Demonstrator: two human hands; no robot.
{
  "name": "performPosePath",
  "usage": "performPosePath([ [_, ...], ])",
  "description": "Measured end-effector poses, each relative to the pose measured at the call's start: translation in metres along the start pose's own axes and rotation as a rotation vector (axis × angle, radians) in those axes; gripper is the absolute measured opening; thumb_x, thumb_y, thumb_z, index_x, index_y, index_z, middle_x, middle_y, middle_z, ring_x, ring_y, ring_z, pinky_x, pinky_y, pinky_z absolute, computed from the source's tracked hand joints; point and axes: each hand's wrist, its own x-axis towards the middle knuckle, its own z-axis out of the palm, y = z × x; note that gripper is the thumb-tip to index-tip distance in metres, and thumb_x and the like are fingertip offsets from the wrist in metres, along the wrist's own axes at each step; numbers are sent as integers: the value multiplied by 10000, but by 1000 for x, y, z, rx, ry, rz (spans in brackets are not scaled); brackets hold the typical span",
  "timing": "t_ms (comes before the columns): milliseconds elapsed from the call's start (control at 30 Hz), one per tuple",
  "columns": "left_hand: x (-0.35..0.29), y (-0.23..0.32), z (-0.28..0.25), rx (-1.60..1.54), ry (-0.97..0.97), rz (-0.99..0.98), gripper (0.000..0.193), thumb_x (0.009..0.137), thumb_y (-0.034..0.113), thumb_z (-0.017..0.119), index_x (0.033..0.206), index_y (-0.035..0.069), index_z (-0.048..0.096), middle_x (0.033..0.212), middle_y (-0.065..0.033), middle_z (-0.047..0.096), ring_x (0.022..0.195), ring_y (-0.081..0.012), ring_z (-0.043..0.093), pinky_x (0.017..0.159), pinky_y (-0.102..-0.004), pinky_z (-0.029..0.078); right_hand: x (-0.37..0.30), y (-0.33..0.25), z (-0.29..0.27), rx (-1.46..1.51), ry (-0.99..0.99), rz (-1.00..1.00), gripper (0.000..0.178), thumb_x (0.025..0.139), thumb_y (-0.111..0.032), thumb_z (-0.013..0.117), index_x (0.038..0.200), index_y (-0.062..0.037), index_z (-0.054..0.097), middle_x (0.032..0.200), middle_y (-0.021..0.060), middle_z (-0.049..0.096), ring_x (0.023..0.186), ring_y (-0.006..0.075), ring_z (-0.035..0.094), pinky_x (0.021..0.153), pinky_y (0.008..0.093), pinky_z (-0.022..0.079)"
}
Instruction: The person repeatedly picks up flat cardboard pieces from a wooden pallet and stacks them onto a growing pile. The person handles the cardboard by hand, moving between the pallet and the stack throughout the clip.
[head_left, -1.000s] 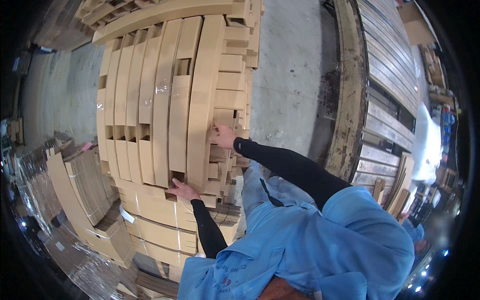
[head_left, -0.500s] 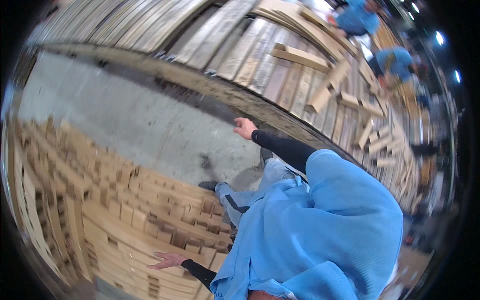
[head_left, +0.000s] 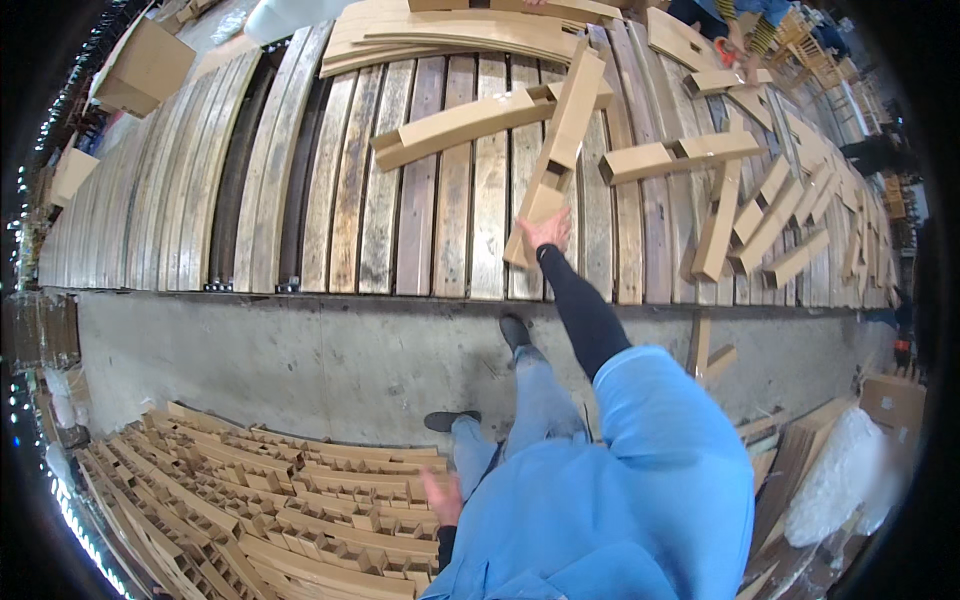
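Observation:
My right hand (head_left: 546,231) grips the near end of a long folded cardboard channel (head_left: 569,118) that lies slantwise across the slatted wooden table (head_left: 345,215). The channel crosses over another cardboard channel (head_left: 465,122) on its left. A shorter channel (head_left: 680,158) rests just to the right. My left hand (head_left: 443,498) hangs low at my side, somewhat blurred, with its fingers apart and nothing in it. It is nearest to the rows of stacked cardboard channels (head_left: 300,500) behind me on the left.
Flat cardboard sheets (head_left: 450,35) lie along the table's far side. More channels (head_left: 765,225) are scattered at right, where a co-worker's hands (head_left: 735,55) show. A box (head_left: 146,68) stands far left. Concrete floor (head_left: 250,350) separates table and stacks; plastic wrap (head_left: 835,480) lies right.
My view has turned to face the table squarely. My right hand has moved from above the floor onto the long channel's near end. My left hand stays low and empty.

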Motion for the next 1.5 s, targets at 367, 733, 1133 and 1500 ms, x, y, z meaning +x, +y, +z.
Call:
performPosePath([
  [367, 91, 104, -33, -38, 186, -114, 547, 856, 219, 710, 1299, -40, 522, 1260, -219, 588, 1176, -345, 570, 994, -410, 449, -40, 98, 21, 779, -463, -293, 840, 684, -131, 824, 1348, 52, 343, 1263, 200, 544, 1129, 294, 548, 1005, 404, 434],
  [733, 113, 127, -27, -90, 771, -271, 880, 649, 346, 859, 1302, -48, 420, 1348, -266, 416, 1224, -438, 449, 1054, -471, 383, -377, 67, -28, -127, -1239, -1036, 924, 606, -335, 862, 1345, -5, 415, 1169, 209, 618, 1088, 366, 612, 948, 431, 483],
  [1133, -55, -176, -250, -680, 952, -508, 614, 699, 177, 857, 1162, -53, 524, 1017, -145, 678, 911, -217, 665, 791, -328, 543, -666, 162, 79, -431, -1882, -1225, 928, 731, -276, 823, 1440, 22, 305, 1298, 256, 556, 1220, 364, 552, 1010, 413, 461],
  [1500, -143, -312, -235, 159, 1041, -650, 517, 789, 235, 767, 1197, -18, 576, 1519, -214, 322, 1378, -374, 359, 1096, -453, 365, -590, 133, 135, -784, -1600, -1140, 813, 770, -225, 814, 1422, 21, 396, 1242, 226, 600, 1036, 261, 646, 843, 371, 556],
])
